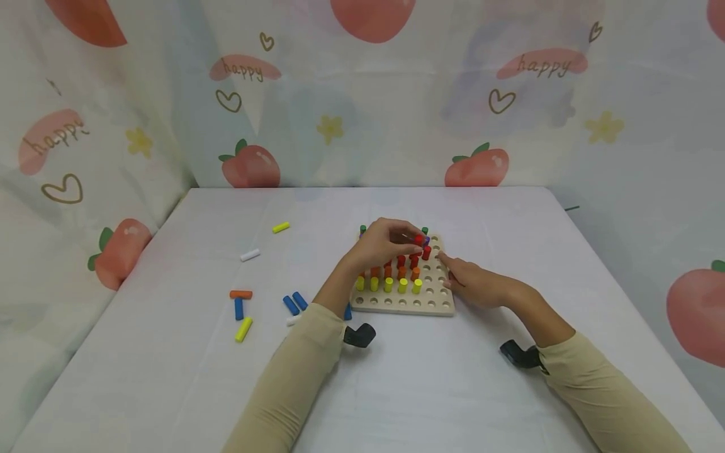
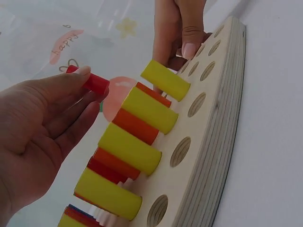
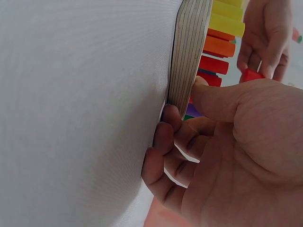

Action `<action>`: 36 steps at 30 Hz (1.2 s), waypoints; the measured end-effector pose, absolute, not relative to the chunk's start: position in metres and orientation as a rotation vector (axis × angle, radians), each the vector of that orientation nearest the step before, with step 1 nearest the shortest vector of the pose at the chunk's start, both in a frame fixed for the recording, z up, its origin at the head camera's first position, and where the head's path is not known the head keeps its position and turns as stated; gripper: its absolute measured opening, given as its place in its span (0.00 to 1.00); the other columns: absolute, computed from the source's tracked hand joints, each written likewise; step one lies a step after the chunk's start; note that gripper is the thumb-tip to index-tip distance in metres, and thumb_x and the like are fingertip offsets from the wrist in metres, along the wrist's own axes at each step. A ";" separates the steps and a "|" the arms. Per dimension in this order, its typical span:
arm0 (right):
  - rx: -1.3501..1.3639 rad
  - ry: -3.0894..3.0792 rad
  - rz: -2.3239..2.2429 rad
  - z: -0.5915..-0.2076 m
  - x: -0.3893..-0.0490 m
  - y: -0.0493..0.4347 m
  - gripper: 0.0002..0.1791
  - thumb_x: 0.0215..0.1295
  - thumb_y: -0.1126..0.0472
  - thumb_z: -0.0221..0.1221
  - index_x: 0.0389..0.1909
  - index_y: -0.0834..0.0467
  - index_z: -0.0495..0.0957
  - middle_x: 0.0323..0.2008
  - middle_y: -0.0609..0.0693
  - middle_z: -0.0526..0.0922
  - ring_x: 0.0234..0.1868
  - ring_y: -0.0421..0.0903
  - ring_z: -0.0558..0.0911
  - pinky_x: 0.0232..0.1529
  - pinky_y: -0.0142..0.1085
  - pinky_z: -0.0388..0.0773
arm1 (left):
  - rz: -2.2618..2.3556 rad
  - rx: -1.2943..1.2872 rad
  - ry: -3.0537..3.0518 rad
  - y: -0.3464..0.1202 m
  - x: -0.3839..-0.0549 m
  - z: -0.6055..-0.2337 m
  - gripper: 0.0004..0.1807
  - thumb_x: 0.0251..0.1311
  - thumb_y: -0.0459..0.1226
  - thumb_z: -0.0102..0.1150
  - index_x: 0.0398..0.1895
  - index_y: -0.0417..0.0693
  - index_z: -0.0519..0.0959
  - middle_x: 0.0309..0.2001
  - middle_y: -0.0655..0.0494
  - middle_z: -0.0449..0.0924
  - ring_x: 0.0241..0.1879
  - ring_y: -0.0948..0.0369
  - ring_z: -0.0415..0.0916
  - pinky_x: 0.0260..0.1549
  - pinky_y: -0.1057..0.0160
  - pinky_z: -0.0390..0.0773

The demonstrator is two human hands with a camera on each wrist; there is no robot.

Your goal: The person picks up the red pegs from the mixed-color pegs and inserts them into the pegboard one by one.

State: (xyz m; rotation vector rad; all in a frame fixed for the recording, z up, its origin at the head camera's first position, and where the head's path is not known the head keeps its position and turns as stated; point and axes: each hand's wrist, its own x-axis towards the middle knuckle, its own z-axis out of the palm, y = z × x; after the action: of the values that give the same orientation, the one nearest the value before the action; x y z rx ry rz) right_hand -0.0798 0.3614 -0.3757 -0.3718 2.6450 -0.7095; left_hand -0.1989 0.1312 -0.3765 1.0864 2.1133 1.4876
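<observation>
Between thumb and fingers, my left hand (image 1: 381, 244) pinches a red peg (image 2: 97, 84) above the wooden pegboard (image 1: 402, 306). Rows of yellow pegs (image 1: 388, 285), orange pegs (image 1: 416, 273) and red pegs (image 1: 427, 253) stand upright in its holes; purple and green ones show farther back, partly hidden by the left hand. My right hand (image 1: 481, 284) grips the board's right edge, its thumb on the top face and its curled fingers against the side, as the right wrist view shows. Holes in the front row and along the right side are bare.
Loose pegs lie on the white table (image 1: 430, 390) to the left: blue pegs (image 1: 291, 306), an orange peg (image 1: 240, 294), a yellow peg (image 1: 243, 329) and a white peg (image 1: 250, 255). Another yellow peg (image 1: 281, 227) lies farther back. A printed curtain (image 1: 362, 94) hangs behind the table.
</observation>
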 end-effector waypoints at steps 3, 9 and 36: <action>-0.375 2.648 -0.712 -0.377 -0.080 0.362 0.39 0.83 0.55 0.48 0.79 0.73 0.41 0.76 0.73 0.53 0.76 0.69 0.55 0.71 0.64 0.55 | 1.472 1.086 2.126 0.136 -0.197 -0.377 0.12 0.68 0.35 0.68 0.53 0.47 0.86 0.44 0.64 0.86 0.46 0.66 0.83 0.51 0.67 0.79; -0.402 2.649 -0.717 -0.375 -0.081 0.361 0.38 0.84 0.56 0.48 0.79 0.74 0.41 0.75 0.74 0.56 0.75 0.69 0.57 0.71 0.64 0.55 | 1.443 1.091 2.144 0.141 -0.195 -0.378 0.15 0.68 0.34 0.67 0.56 0.43 0.85 0.45 0.63 0.86 0.44 0.65 0.82 0.50 0.69 0.79; -0.396 2.652 -0.722 -0.375 -0.079 0.362 0.38 0.84 0.56 0.48 0.79 0.74 0.42 0.75 0.75 0.55 0.75 0.71 0.55 0.70 0.65 0.56 | 1.330 1.167 2.191 0.154 -0.189 -0.393 0.12 0.66 0.32 0.69 0.52 0.44 0.85 0.42 0.62 0.86 0.42 0.70 0.82 0.48 0.72 0.77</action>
State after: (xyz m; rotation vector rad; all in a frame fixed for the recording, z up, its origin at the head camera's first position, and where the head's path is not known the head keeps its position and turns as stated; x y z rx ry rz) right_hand -0.0791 0.3622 -0.3746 -0.3958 2.6515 -0.7224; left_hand -0.1894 0.1540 -0.3930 1.1667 2.1913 1.3303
